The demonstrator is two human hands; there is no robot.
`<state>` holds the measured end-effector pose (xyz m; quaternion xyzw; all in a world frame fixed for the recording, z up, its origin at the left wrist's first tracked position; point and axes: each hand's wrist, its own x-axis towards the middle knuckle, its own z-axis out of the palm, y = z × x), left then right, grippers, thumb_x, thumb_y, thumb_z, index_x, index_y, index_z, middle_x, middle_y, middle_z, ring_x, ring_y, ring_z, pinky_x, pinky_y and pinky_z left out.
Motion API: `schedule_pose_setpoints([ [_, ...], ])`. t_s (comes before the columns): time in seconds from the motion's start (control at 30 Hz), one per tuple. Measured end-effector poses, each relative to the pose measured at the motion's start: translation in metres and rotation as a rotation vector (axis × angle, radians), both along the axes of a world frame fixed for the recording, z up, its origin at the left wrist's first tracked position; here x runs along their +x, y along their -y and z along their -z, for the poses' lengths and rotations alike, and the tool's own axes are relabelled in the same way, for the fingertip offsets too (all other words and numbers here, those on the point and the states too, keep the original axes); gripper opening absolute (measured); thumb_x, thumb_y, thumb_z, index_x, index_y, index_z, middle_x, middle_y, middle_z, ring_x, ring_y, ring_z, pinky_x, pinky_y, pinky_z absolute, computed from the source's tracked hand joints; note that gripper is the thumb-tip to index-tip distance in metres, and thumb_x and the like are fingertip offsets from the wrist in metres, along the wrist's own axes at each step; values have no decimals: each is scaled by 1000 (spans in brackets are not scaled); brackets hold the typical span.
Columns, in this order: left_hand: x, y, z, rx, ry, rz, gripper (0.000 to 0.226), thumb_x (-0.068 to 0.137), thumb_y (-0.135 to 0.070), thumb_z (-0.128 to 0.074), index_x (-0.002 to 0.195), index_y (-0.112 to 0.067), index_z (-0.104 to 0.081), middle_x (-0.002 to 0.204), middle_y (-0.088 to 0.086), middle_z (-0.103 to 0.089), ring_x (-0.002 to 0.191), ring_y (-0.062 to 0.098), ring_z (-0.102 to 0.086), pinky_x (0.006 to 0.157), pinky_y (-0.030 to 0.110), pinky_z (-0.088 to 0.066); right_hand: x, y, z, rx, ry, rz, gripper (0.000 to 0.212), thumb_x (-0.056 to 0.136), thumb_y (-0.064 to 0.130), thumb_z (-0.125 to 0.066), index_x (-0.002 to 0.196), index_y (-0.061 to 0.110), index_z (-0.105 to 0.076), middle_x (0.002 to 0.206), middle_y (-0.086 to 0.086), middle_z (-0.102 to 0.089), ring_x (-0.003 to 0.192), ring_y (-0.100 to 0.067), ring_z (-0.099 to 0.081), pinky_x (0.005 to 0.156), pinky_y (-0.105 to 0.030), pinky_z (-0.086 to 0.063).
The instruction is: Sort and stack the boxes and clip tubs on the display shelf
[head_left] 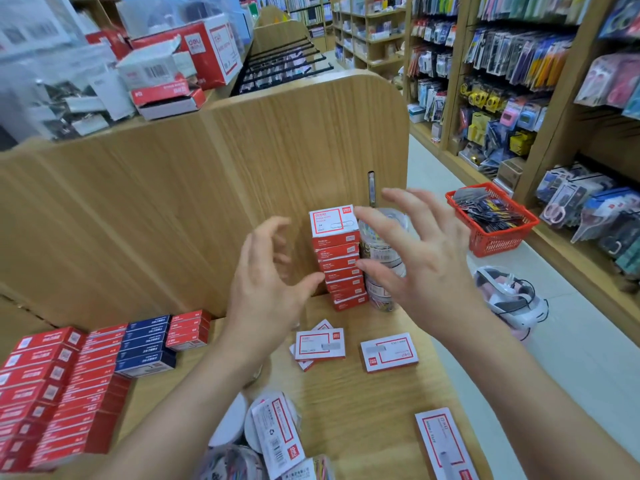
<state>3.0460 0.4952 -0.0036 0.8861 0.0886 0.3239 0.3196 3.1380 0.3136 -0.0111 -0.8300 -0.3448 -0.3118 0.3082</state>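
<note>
Nearest me, bottom edge: clear round plastic clip tubs [239, 460] w/ coloured clips inside, and a flat white card box w/ red border [277, 434] lying tilted across them. Another long white red-bordered box [445, 445] lies flat at right. All on the pale wood-grain display shelf [363, 403], smooth laminate. At left, tight rows of small red card boxes [52, 393] stacked on their sides, plus a column of dark blue boxes [147, 346] beside them.

Mid-shelf: loose white-and-red boxes, one pair overlapping [320, 344], one alone [388, 352], lying flat, apart from each other.

My left hand [266, 289] and right hand [419, 261] are both spread wide, fingers curled, gripping nothing. Between them, just beyond, stands the tall stack of red boxes [341, 265], white lid up, against the curved wooden end panel [294, 140]. Right fingertips look v. close to the stack's right side; contact unclear. Stacked clear tubs [381, 258] stand right beside the stack, partly hidden by my right hand.

Farther: red mesh plastic basket [493, 220] on the floor.
</note>
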Motion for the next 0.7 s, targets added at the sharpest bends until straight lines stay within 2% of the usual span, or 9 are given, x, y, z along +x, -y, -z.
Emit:
schedule_pose_setpoints([
  [0.07,5,0,-2,25,-74,66,96,62,-23,-88,134,-51,-31,107,-22,-46,92,0,-54,83,26,-50,6,-6,-3,-65,66,-29,45,79,46,-64,123,37,-58,132,2,-56,128,-27,-43,93,-48,-30],
  [0.17,16,2,3,128,-145,110,103,65,-21,-86,139,-55,-23,109,-14,-46,92,6,-56,86,35,-52,13,-14,-8,-112,96,-50,38,78,42,-65,115,34,-64,123,5,-62,123,-25,-50,93,-48,-28],
  [0.3,26,1,8,207,-187,124,98,72,-17,-81,142,-50,-20,107,-7,-42,82,17,-58,78,42,-53,22,-19,-10,-166,146,-34,43,75,42,-69,116,32,-65,119,4,-64,119,-26,-55,93,-53,-31],
  [0.5,34,-6,5,268,-185,127,95,74,-20,-80,142,-49,-20,99,-9,-39,77,18,-58,74,43,-53,28,-22,-9,-201,209,4,45,75,45,-71,117,30,-63,118,3,-64,118,-25,-56,92,-52,-33],
  [0.63,36,-9,5,242,-161,160,89,76,-22,-78,143,-46,-25,98,-8,-42,78,17,-59,76,42,-53,29,-21,-4,-210,223,27,44,81,49,-66,120,30,-62,119,1,-63,119,-25,-54,91,-49,-33],
  [0.7,35,-10,6,142,-105,205,79,80,-23,-76,142,-43,-33,95,-9,-45,77,12,-59,77,37,-54,29,-20,-3,-199,203,9,43,82,50,-64,120,30,-61,119,1,-62,119,-25,-53,90,-49,-34],
])
